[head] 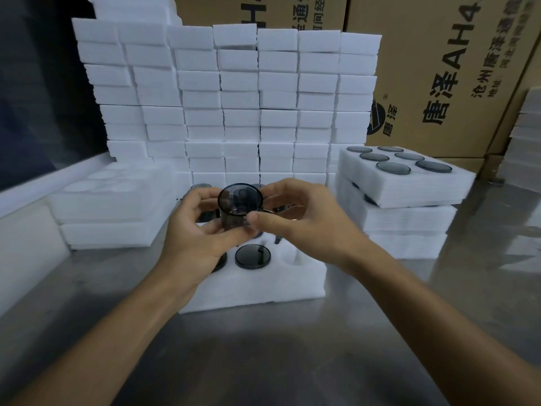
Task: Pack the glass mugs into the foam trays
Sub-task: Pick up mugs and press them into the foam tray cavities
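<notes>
Both hands hold one smoky grey glass mug (pixel 238 205) above a white foam tray (pixel 263 282) in the middle of the table. My left hand (pixel 193 227) grips its left side and base. My right hand (pixel 295 215) pinches its right side, thumb in front. The mug's round end faces me. One mug (pixel 252 256) sits in a front hole of the tray, with an unfilled hole (pixel 292 256) to its right. More dark mugs stand behind my hands, partly hidden.
A filled foam tray (pixel 409 183) with several mugs tops a stack at the right. Unfilled trays (pixel 111 212) are stacked at the left. A wall of white foam blocks (pixel 234 106) rises behind, cardboard boxes (pixel 453 68) beyond it. The table is bare metal (pixel 263 347).
</notes>
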